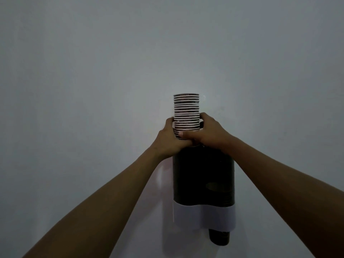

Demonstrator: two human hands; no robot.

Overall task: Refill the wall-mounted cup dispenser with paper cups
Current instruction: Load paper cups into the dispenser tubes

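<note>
Paper cups (186, 110) stood in a tall nested stack directly above the wall-mounted cup dispenser (203, 175), their pale rolled rims showing as a run of thin horizontal bands. The upper part of the stack rose free above both hands, upright against the grey wall (93, 71), while its lower part was hidden behind the fingers and seemed to meet the top opening of the dispenser; whether it had entered the tube could not be told.

The left hand (168, 138) was wrapped around the lower left side of the stack, fingers curled closed on the cups and knuckles facing the camera. The right hand (208, 132) gripped the same stack from the right, its fingers reaching behind the cups and its thumb laid across the front, the thumb tip touching the left hand's fingers. Both hands were pressed together around the stack just above the dispenser's top, and both bare forearms ran up to them from the bottom corners of the view.

The dispenser was a dark upright cylinder fixed to the wall, with a white band (204, 216) around its lower end. Below that band, on the right side, the bottom of a dark cup (219, 238) stuck out from the outlet. A faint label showed on the dark body, too dim to read. The lighting was low, and the wall behind carried a soft shadow left of the dispenser.
</note>
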